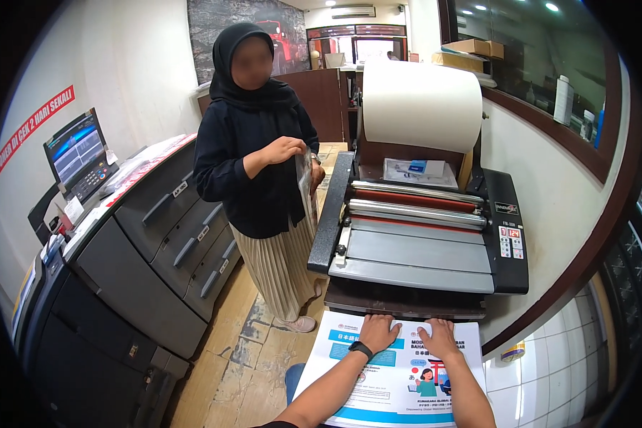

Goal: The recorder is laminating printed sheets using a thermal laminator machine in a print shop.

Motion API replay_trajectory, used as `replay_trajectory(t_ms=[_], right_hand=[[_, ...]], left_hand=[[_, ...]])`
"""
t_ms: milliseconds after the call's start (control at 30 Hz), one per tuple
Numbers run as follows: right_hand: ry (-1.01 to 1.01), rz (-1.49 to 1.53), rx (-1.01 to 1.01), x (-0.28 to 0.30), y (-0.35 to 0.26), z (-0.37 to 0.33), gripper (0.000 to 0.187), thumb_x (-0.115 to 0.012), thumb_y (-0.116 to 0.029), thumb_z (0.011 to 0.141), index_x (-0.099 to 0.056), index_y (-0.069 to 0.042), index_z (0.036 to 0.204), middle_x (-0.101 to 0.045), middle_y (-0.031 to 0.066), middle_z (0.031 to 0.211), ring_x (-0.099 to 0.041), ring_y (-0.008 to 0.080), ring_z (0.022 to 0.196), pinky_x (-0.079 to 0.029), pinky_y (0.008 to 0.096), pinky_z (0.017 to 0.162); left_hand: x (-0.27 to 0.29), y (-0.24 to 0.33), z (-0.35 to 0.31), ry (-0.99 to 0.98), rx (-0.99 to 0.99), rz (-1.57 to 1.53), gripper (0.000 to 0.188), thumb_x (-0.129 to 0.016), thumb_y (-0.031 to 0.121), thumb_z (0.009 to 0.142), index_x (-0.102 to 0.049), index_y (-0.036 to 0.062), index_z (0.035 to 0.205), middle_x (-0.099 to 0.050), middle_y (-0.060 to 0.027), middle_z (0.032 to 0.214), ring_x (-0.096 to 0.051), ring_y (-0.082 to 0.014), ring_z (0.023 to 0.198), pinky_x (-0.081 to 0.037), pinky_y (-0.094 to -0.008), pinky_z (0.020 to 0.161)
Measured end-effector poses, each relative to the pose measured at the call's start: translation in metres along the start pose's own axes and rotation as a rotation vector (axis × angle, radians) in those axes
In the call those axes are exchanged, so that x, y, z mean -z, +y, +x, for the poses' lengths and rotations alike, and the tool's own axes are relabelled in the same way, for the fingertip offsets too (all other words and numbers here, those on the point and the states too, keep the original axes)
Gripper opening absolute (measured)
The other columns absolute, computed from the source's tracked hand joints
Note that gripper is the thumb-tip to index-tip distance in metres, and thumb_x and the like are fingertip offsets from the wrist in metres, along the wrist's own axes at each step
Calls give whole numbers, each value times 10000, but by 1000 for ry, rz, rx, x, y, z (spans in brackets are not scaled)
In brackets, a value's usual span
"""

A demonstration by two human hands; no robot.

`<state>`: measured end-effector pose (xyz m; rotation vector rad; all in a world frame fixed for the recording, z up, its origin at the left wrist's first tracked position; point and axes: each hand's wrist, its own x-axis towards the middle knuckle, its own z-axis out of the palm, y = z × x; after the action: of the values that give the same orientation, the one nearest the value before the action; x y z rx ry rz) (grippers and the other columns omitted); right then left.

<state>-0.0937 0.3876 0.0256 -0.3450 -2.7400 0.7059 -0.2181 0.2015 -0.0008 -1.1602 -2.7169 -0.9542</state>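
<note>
Printed sheets [360, 381] pressed under flat left hand [378, 333], right hand [439, 338]; nothing gripped; could be skewed by uneven pressure.

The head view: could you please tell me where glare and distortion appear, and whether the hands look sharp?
Head view: bright round reflections spot the dark glass window, and highlights streak the shiny silver metal rollers; head view: the dark brown wall trim curves near the black rim; head view: the bare left hand and bare right hand look fairly sharp.
</note>
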Motion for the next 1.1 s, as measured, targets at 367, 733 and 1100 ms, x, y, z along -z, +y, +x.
replay_trajectory(t_ms=[367, 733, 1100], right_hand=[[21, -6, -11, 4, -2, -3, 339, -655, -247, 921, -687, -7, 1157, -664, 231, 1195, -573, 380, 1184, -331, 466, 1095], [51, -3, 35, 1, 4, -1, 383, -656, -238, 922, -676, 21, 1204, -640, 221, 1296, -528, 359, 1283, -311, 456, 1116], [-18, 11, -21, 5, 1, 1, 354, -652, -242, 925, -689, 50, 1121, -657, 240, 1237, -547, 359, 1258, -316, 463, 1107]], left_hand=[[1, 3, -4, 84, 8, -70, 381, -615, 343, 933, -743, -4, 1026, -734, -175, 1047, -656, -314, 1053, -414, -446, 978], [-4, 1, -5, 124, -41, 0, 430, -678, 405, 896, -686, -2, 1032, -697, -210, 1039, -618, -358, 1096, -393, -480, 1009], [1, 6, -7, 92, -5, 25, 481, -669, 432, 898, -682, -4, 1101, -663, -213, 1195, -540, -366, 1233, -298, -567, 1088]])
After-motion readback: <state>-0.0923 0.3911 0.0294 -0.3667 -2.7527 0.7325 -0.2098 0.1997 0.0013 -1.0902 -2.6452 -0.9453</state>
